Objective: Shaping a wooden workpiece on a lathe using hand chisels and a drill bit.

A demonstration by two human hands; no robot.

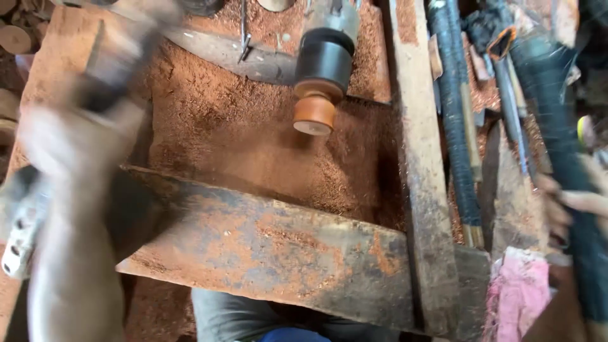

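Note:
A small reddish wooden piece (pixel 314 114) sits on the end of a black lathe chuck (pixel 325 58) above a bed of red sawdust. My left hand (pixel 76 136) is at the far left, badly blurred by motion, raised beside a blurred brown wooden block (pixel 123 50); what it holds cannot be told. My right hand (pixel 573 202) is at the right edge, fingers wrapped around a long dark taped tool handle (pixel 557 126). A rusty metal tool rest (pixel 278 247) runs across the front between both hands.
An upright worn wooden beam (pixel 421 164) stands right of the chuck. Several long-handled tools (pixel 459 133) lie beyond it. A pink cloth (pixel 519 294) lies at the lower right. Sawdust (pixel 240 139) covers the bed. Round wood offcuts (pixel 14 38) sit at the top left.

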